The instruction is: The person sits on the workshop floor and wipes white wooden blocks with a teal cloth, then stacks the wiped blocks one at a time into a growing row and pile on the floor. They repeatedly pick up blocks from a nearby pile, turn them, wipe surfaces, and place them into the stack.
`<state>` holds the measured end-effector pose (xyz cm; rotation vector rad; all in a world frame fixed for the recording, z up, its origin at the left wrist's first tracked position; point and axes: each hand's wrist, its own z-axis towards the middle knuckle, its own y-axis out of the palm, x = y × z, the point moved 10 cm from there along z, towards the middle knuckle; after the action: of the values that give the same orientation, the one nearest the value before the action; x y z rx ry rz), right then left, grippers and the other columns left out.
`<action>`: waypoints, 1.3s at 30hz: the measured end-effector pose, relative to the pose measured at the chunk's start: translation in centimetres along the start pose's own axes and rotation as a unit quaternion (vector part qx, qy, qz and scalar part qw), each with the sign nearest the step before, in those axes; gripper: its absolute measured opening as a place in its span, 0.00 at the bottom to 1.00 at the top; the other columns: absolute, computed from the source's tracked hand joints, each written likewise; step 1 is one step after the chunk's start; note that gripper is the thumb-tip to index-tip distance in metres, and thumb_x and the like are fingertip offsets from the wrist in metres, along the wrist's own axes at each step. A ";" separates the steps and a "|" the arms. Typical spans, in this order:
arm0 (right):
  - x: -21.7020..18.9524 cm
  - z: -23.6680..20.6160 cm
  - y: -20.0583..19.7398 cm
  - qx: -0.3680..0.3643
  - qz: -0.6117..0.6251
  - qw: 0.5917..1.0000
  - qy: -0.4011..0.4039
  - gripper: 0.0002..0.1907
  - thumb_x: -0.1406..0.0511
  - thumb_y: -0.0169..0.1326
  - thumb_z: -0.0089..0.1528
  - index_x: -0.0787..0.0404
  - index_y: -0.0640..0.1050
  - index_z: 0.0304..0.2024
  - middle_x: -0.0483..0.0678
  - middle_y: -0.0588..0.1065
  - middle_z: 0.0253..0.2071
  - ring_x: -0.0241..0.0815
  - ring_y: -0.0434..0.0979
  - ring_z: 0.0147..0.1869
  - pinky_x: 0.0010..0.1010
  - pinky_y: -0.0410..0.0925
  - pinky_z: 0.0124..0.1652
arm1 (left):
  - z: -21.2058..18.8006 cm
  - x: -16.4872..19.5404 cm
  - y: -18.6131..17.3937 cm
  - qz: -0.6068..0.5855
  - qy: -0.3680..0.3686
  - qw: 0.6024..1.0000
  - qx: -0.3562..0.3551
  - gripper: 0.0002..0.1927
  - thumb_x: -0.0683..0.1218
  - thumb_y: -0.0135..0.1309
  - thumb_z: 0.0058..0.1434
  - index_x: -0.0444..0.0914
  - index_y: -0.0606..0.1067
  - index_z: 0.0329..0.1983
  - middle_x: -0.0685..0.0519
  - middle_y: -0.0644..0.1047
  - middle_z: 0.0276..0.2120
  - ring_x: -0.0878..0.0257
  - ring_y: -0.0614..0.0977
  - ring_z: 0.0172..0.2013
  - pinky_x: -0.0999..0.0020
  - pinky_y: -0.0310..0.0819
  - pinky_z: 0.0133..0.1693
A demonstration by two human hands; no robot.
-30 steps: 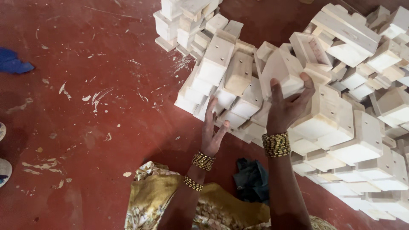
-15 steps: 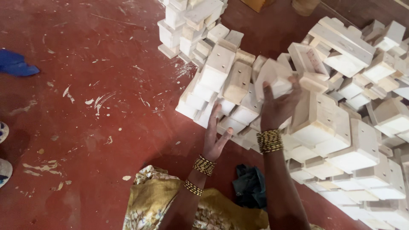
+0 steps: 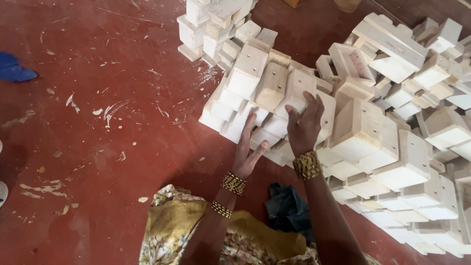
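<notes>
Looking down from the head camera, we see a sprawling pile of pale wooden blocks point(image 3: 373, 127) on the red floor point(image 3: 98, 122), with a neater stack point(image 3: 211, 24) behind it. Our right hand point(image 3: 305, 125) is spread wide, palm pressed flat on one block point(image 3: 299, 91) near the pile's front edge; it wraps around nothing that we can see. Our left hand point(image 3: 247, 149) is open too, fingers straight, touching the lower blocks point(image 3: 235, 125), holding nothing. We judge the blocks rigid, light for their bulk, dry and not slippery, best gripped across opposite flat faces. Both forearms reach forward, wrists bangled, above a dark cloth point(image 3: 287, 208).
</notes>
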<state>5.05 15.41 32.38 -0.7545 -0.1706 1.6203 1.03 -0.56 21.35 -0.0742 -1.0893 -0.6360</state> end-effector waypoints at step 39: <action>-4.8 2.2 6.8 -0.099 -0.187 0.964 -0.158 0.18 0.60 0.65 0.62 0.54 0.81 0.53 0.45 0.73 0.50 0.53 0.64 0.69 0.71 0.33 0.72 | 0.0 -2.3 -0.5 -0.115 -0.025 0.993 -0.006 0.46 0.57 0.54 0.70 0.33 0.46 0.80 0.44 0.50 0.79 0.54 0.53 0.78 0.57 0.48 0.75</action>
<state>-1.79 10.21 32.33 -0.5673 -0.6749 1.3609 0.06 0.10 19.34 0.0264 -1.1513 -0.8510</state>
